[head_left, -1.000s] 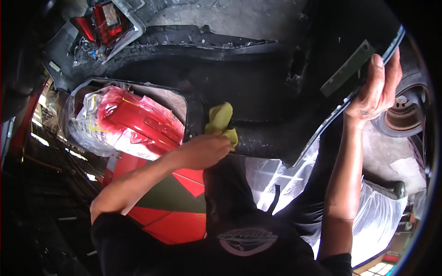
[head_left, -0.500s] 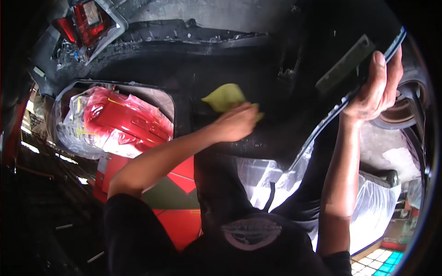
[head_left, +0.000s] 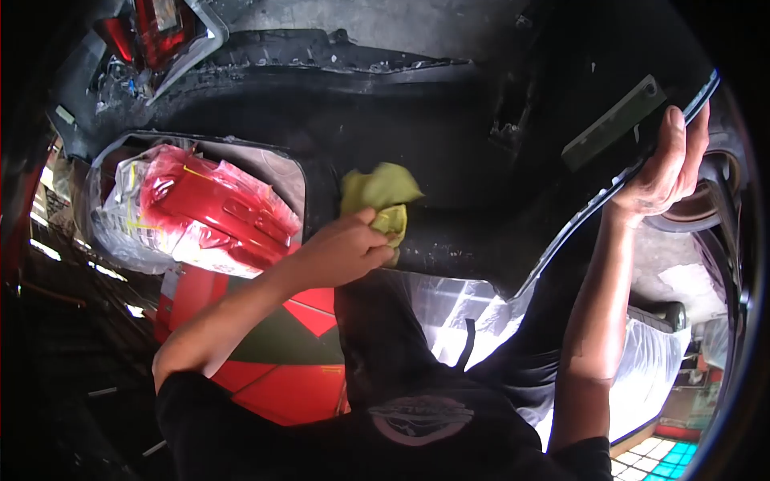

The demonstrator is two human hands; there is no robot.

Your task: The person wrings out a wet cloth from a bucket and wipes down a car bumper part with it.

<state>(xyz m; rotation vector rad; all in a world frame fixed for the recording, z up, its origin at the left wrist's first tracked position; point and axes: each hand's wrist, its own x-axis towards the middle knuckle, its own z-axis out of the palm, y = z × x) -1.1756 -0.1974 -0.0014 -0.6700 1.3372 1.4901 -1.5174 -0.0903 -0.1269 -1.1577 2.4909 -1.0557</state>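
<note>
My left hand [head_left: 345, 247] is closed on a yellow-green cloth [head_left: 381, 186], its fingers pinching a folded part. The cloth lies against the dark inner face of a large black car panel [head_left: 457, 176], which looks like a bumper cover. At the panel's far right edge, my right hand [head_left: 670, 164] grips the rim, thumb on the inner face and fingers behind it. A flat grey strip [head_left: 613, 120] is fixed to the panel near that thumb.
A red part wrapped in clear plastic [head_left: 224, 208] shows through an opening at left. Red tail lamp pieces [head_left: 152, 36] are at upper left. Red-and-green panels [head_left: 281, 385] lie below my left arm. Plastic sheeting [head_left: 654, 361] and a wheel [head_left: 698, 200] are at right.
My left hand has slid left and towards my body with the cloth, which is now bunched differently. The right hand keeps its hold on the rim; the view has shifted slightly.
</note>
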